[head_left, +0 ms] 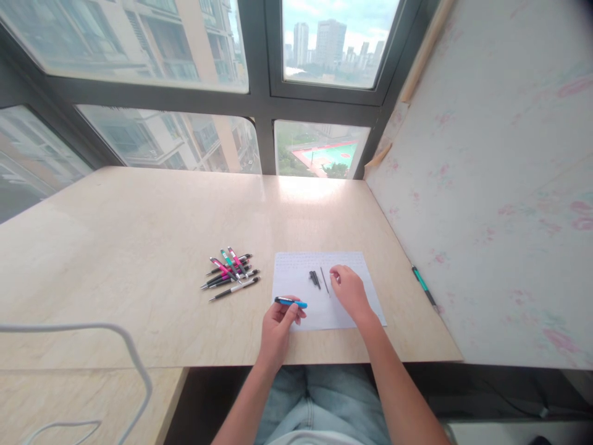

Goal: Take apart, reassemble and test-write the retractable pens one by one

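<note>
Between the thumb and fingers of my left hand is the blue part of a pen with a black clip, held above the front of a white sheet of paper. My right hand hovers over the paper's right side, its fingertips pinched together; anything in them is too small to make out. Just left of those fingertips lies a thin dark pen refill. Beside the refill, small black pen parts rest close together. Lines of faint writing run across the top of the sheet.
Several pens with pink, green, black and white parts lie piled left of the paper. One green and black pen lies along the wall at the right. A white cable loops over the left front. Windows border the tabletop behind.
</note>
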Tool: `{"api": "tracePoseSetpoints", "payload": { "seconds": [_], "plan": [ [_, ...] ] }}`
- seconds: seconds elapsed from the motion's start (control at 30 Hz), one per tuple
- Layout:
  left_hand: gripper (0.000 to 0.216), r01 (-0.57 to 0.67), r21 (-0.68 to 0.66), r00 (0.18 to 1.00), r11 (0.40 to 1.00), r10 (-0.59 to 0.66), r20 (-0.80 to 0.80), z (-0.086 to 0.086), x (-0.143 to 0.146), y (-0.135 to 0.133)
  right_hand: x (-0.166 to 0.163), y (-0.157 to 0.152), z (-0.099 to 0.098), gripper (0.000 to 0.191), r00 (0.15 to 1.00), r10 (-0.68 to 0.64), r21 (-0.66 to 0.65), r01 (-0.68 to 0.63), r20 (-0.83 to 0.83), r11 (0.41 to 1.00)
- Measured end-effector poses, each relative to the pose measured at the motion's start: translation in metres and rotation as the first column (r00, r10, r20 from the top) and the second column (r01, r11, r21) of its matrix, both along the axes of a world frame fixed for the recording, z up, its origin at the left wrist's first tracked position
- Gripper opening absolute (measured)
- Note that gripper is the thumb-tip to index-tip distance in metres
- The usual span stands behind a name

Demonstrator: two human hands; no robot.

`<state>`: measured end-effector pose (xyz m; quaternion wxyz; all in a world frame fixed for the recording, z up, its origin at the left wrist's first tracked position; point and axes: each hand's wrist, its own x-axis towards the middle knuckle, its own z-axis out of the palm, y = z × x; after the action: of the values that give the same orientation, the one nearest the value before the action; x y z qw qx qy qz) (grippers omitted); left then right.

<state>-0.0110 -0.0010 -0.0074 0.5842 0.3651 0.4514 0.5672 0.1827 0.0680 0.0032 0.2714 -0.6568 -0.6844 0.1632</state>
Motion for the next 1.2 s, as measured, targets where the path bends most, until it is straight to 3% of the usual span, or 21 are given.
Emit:
{"api": "tracePoseSetpoints", "payload": {
  "seconds": [0.13,0.27,0.37,0.57,0.77,1.03,1.2],
  "plan": [
    [0.025,-0.011,0.0,1.0,1.0,0.011,0.006,-0.002,-0.001,0.0,-0.007,-0.026,0.0,0.019,0.92,-0.01,-0.022,0.002,-0.391,1.0],
    [0.025,-0.034,-0.008,0.999,0.999,0.034,0.022,-0.003,-0.001,-0.001,-0.026,-0.052,0.001,0.017,0.701,-0.096,-0.194,-0.062,-0.707,0.979],
    [0.025,-0.042,-0.016,0.998,0.999,0.043,0.05,0.002,0.001,-0.003,-0.039,-0.063,0.006,0.018,0.577,-0.104,-0.215,-0.127,-0.81,0.968],
    [0.022,-0.038,-0.085,0.975,0.996,0.056,0.213,0.012,0.01,-0.007,-0.045,-0.07,0.017,0.018,0.438,-0.168,-0.228,-0.09,-0.883,0.969],
    [0.021,0.009,-0.141,0.933,0.99,0.043,0.358,0.002,0.012,-0.006,-0.045,-0.072,0.013,0.02,0.4,-0.191,-0.241,-0.079,-0.897,0.967],
    [0.021,0.03,-0.151,0.92,0.988,0.031,0.39,0.0,0.011,-0.005,-0.046,-0.073,0.017,0.019,0.342,-0.158,-0.207,-0.114,-0.926,0.972],
    [0.021,0.009,-0.16,0.923,0.987,0.054,0.382,0.001,0.012,-0.005,-0.043,-0.074,0.017,0.021,0.424,-0.152,-0.199,-0.068,-0.893,0.978]
  ]
}}
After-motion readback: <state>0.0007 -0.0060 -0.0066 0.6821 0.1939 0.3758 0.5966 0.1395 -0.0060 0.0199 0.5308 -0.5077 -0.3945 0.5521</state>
